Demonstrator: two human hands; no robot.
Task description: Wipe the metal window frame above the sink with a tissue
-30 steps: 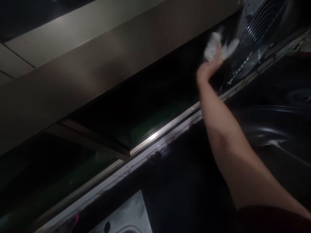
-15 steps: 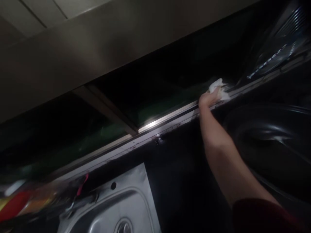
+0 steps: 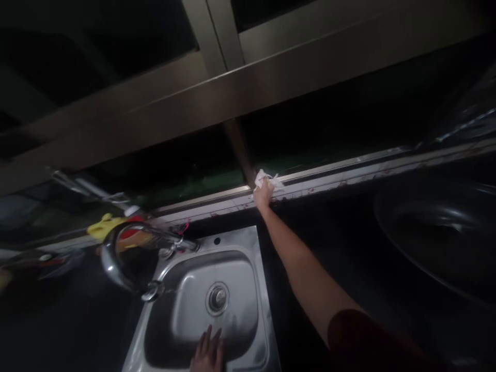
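Head view: clamps white cloth [image 3: 268, 179] in closed right hand [image 3: 263, 194] against window rail [image 3: 349, 174], post [image 3: 238, 150] just above grip. Rests left hand [image 3: 208, 354], fingers spread, at sink [image 3: 232, 243] below; faucet [image 3: 116, 249] left, wok [image 3: 437, 232] right.

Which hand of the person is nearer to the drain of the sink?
The left. The left hand is at the near side of the sink, close to the drain; the right hand holds a white cloth on the window ledge, beyond the sink.
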